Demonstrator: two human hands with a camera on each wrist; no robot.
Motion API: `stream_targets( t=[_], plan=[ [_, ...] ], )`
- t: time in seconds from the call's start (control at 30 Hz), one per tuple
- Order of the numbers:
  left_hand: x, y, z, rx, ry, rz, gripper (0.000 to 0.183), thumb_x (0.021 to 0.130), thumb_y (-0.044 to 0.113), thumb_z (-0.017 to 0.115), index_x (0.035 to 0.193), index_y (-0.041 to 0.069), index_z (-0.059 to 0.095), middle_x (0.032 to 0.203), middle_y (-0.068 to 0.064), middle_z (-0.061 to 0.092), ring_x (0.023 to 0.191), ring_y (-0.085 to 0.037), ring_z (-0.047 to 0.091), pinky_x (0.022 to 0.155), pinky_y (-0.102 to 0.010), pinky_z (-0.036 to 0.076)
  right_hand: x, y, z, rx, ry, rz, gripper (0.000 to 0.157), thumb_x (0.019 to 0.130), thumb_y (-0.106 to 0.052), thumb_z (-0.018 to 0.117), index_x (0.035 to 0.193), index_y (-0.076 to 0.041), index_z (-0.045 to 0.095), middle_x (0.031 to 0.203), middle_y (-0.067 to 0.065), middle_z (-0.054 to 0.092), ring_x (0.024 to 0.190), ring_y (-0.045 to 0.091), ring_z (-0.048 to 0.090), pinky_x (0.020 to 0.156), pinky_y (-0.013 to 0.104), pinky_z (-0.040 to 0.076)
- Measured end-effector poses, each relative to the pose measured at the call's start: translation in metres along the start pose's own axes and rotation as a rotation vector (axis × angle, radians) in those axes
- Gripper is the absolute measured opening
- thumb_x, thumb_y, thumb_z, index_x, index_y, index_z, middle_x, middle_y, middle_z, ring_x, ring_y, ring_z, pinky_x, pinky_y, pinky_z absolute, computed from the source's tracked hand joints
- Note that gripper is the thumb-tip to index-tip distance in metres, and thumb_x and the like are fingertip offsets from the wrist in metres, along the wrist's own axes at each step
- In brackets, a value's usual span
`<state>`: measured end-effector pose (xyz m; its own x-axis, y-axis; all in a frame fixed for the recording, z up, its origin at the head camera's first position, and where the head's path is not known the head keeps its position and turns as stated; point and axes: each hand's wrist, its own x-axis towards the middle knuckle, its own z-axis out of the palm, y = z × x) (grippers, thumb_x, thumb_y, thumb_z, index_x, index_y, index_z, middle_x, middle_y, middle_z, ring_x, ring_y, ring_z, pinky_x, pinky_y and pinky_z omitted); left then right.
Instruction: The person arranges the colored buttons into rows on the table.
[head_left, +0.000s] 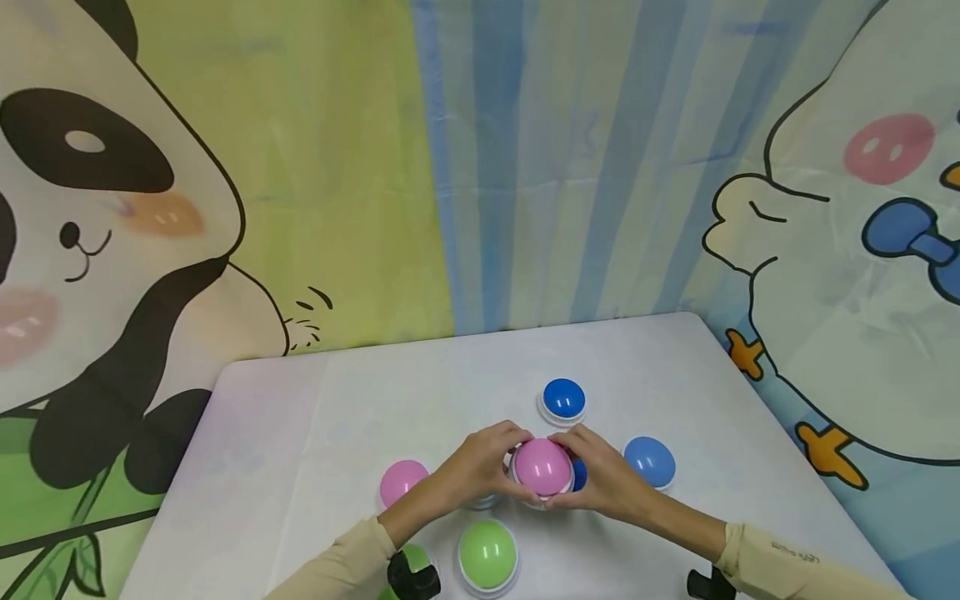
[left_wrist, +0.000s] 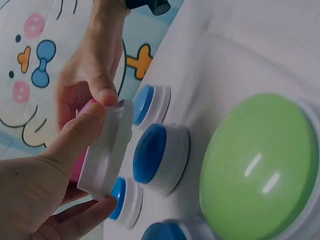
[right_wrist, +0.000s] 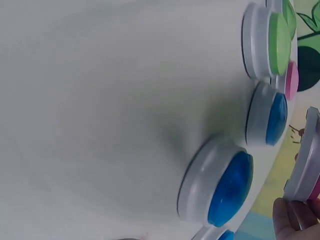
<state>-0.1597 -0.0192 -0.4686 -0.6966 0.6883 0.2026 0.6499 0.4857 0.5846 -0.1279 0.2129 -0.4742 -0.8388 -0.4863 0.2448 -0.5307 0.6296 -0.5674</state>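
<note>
Between both hands is a round pink push button with a white base point(head_left: 543, 467), held up above the table. My left hand point(head_left: 478, 468) grips its left side; in the left wrist view the thumb lies along the white base point(left_wrist: 111, 150) and fingers reach under its edge. From the opposite side my right hand point(head_left: 609, 477) holds it, with the thumb near the left thumb. In the right wrist view the held button point(right_wrist: 306, 160) shows only partly at the right edge. A blue button point(head_left: 580, 475) stands below, partly hidden by the right hand.
Beyond the hands stands a dark blue button point(head_left: 563, 398); a lighter blue button point(head_left: 650, 462) is to the right. Left of the hands is another pink button point(head_left: 402, 482). A green button point(head_left: 488, 555) stands nearer, with a second green one partly behind the left wrist strap point(head_left: 414, 578).
</note>
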Motion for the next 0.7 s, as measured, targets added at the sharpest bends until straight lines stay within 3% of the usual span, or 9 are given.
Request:
stream_targets(
  t=[0.27,0.47,0.7],
  plan=[
    [0.012,0.02,0.02,0.076,-0.009,0.068,0.069,0.067,0.054,0.082,0.12,0.015,0.062,0.108,0.004,0.064,0.093,0.0,0.059,0.079,-0.005,0.047,-0.028,0.0,-0.012,-0.054,-0.036,0.149,0.078,0.064,-0.058,0.083,0.123,-0.013,0.058,0.103,-0.01,0.055,0.095,0.007,0.058,0.076,0.029,0.059],
    [0.023,0.032,0.033,0.098,-0.011,0.086,0.069,0.066,0.054,0.082,0.119,0.016,0.062,0.107,0.005,0.064,0.093,0.0,0.058,0.078,-0.005,0.046,-0.042,0.003,-0.022,-0.09,-0.039,0.178,0.076,0.063,-0.053,0.085,0.122,-0.013,0.058,0.104,-0.01,0.054,0.095,0.007,0.058,0.076,0.029,0.06],
    [0.009,0.05,0.046,0.156,0.006,0.024,0.067,0.068,0.061,0.078,0.118,0.019,0.063,0.106,0.007,0.065,0.092,0.002,0.059,0.078,-0.007,0.048,-0.06,-0.001,-0.021,-0.082,-0.054,0.167,0.076,0.063,-0.055,0.085,0.121,-0.014,0.058,0.105,-0.009,0.054,0.094,0.007,0.059,0.073,0.027,0.06]
  ],
)
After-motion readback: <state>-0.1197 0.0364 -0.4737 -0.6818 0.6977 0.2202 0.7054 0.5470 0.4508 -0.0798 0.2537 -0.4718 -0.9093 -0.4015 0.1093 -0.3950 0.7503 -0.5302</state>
